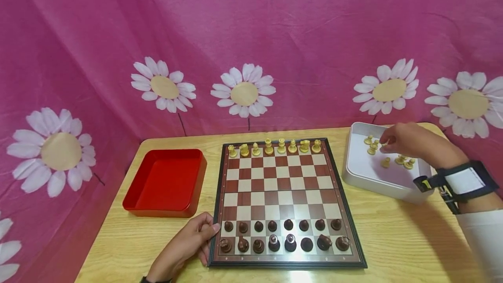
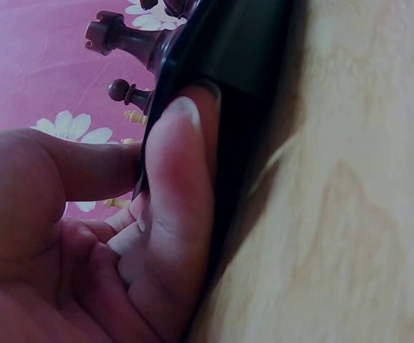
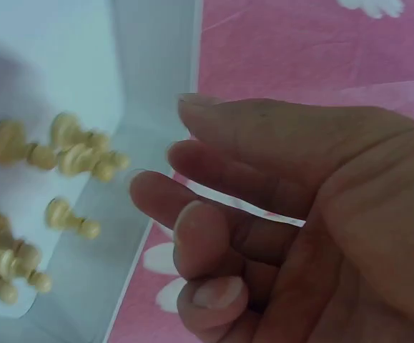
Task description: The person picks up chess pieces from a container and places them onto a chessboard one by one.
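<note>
My left hand (image 1: 192,239) grips the near left edge of the chessboard (image 1: 275,198), thumb on top. The left wrist view shows fingers (image 2: 178,179) curled against the board's dark side, beside a dark rook (image 2: 124,36) and a dark pawn (image 2: 129,93). My right hand (image 1: 424,143) is over the white box (image 1: 377,189), fingers loosely bent with nothing between them. Several gold pawns lie or stand in that box, one pawn (image 3: 71,218) near the fingertips in the right wrist view. Gold pieces (image 1: 268,147) line the far row; dark pieces (image 1: 273,243) fill the two near rows.
A red box (image 1: 192,204) with nothing visible inside stands left of the board on the wooden table (image 1: 106,243). Behind the table hangs a pink cloth (image 1: 298,47) with white daisies, close to the table's far edge.
</note>
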A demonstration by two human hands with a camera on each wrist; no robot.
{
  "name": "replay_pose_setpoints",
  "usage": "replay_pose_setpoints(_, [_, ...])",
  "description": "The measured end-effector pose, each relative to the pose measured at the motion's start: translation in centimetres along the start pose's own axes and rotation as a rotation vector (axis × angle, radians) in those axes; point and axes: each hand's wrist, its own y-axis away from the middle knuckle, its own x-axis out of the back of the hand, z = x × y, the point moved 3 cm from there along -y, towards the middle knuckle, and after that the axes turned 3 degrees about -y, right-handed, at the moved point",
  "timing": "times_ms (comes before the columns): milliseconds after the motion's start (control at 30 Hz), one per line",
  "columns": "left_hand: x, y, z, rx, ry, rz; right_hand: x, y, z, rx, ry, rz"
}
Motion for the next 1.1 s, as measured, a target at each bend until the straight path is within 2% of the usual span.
replay_pose_setpoints(300, [0.0,0.0,-0.2,0.002,-0.001,0.003,-1.6,-1.2,2.4,-0.163,-0.086,-0.213])
replay_pose_setpoints(500, [0.1,0.0,-0.2,0.006,0.005,0.001,-2.6,-1.4,2.8,-0.186,-0.07,-0.287])
replay_pose_setpoints(600, [0.1,0.0,-0.1,0.006,0.006,0.001,-3.0,-1.4,2.8,-0.177,-0.073,-0.299])
replay_pose_setpoints(833, [0.0,-0.1,-0.1,0.01,-0.002,0.003,-3.3,-1.3,2.6,-0.16,-0.054,-0.26])
replay_pose_setpoints(1033, [0.0,0.0,-0.1,0.008,-0.001,0.0,-2.7,-1.1,2.3,-0.186,-0.059,-0.262])
replay_pose_setpoints(1100, [0.0,0.0,-0.1,0.009,-0.002,0.001,-2.4,-1.0,1.9,-0.165,-0.047,-0.226])
